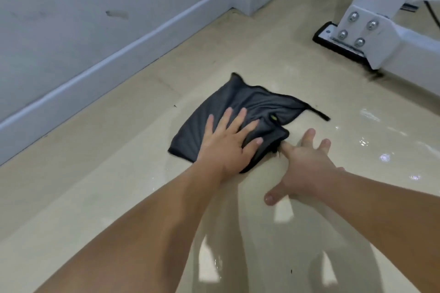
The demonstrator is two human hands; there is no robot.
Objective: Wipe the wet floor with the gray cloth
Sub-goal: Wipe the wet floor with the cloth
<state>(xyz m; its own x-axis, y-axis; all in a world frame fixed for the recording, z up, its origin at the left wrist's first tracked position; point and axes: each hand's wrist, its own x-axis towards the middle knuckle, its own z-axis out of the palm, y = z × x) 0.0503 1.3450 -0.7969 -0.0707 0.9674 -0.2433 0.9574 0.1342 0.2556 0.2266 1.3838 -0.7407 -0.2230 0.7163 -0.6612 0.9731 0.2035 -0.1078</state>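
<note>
The wet beige floor [107, 185] carries a rumpled gray cloth [257, 104] and a white frame [392, 43].

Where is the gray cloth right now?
In the head view, the gray cloth lies on the floor near centre, partly under the left hand, with the right hand beside its near right corner.

A gray cloth [240, 107] is seen creased on the glossy beige floor [119, 185] at the centre of the frame; the left hand [226, 147] is laid flat on its lower part, fingers [238, 118] straight and spread; the right hand [307, 166] is spread open just right of it, index fingertip touching the cloth's lower corner; water glints are seen at the right; a white baseboard [119, 54] is seen at upper left, a bolted white frame [385, 38] at upper right.
</note>
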